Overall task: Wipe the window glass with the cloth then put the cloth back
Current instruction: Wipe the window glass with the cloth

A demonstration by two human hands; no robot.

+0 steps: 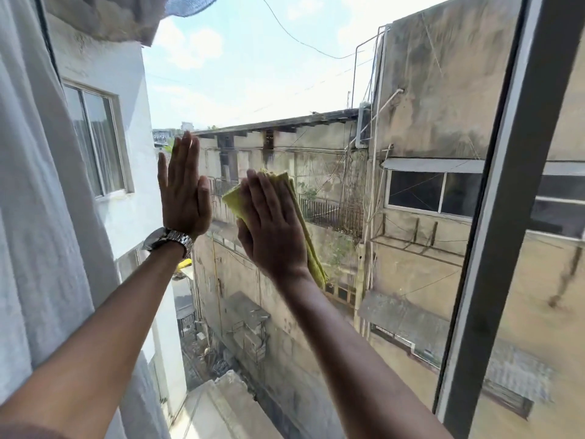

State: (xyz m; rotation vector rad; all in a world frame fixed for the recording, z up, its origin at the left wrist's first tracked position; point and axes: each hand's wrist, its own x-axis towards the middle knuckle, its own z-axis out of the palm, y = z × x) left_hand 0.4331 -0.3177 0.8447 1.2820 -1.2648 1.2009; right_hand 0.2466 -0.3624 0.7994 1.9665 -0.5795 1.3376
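The window glass (332, 90) fills the middle of the head view, with buildings and sky behind it. My right hand (272, 226) lies flat on the pane and presses a folded yellow-green cloth (292, 191) against it; the cloth sticks out above, left and below the palm. My left hand (185, 191) rests flat on the glass just to the left, fingers straight and pointing up, holding nothing. A metal watch (167, 240) is on the left wrist.
A white curtain (41, 217) hangs along the left side of the window. A dark vertical window frame (506, 201) stands at the right, with another pane beyond it. Bunched fabric (110, 17) hangs at the top left.
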